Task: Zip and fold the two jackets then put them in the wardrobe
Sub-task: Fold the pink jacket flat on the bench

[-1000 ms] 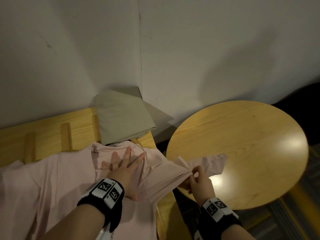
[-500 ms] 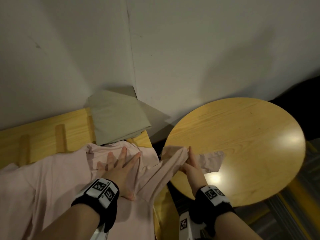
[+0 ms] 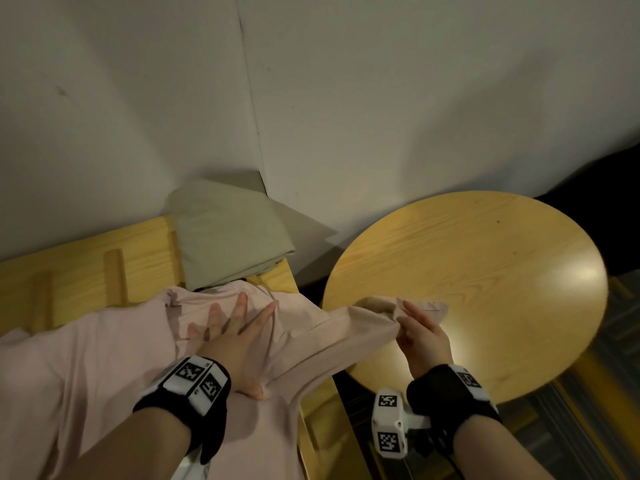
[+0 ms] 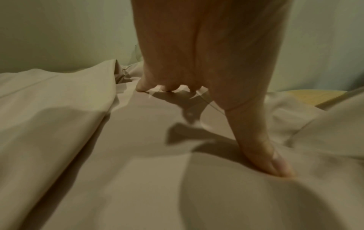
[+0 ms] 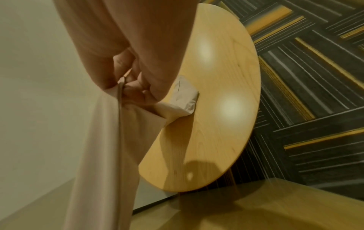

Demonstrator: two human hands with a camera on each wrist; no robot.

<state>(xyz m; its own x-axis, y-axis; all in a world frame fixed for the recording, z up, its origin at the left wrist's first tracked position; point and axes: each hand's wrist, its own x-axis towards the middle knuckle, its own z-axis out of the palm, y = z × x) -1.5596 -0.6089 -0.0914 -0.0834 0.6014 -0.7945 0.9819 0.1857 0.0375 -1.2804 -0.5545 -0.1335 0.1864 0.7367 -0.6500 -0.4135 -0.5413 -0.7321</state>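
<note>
Right now the left hand [image 3: 235, 337] presses flat, fingers spread, on the pink jacket [image 3: 104, 358]; the right hand [image 3: 420, 336] pinches its sleeve [image 3: 363, 318] over the round table [image 3: 485, 271].

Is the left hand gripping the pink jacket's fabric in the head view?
No, the left hand lies flat with fingers spread, pressing on the pink jacket.

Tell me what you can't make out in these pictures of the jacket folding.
- Zip of the pink jacket: head view, not findable among the folds, partly under the left hand; open or closed unknown.
- Sleeve end: right wrist view, bunched in the right hand, partly covered.
- Grey-green folded cloth: head view; jacket or not, unclear.
- Wardrobe: in no view.
- Jacket's lower part: cut by the head view's bottom edge.
</note>
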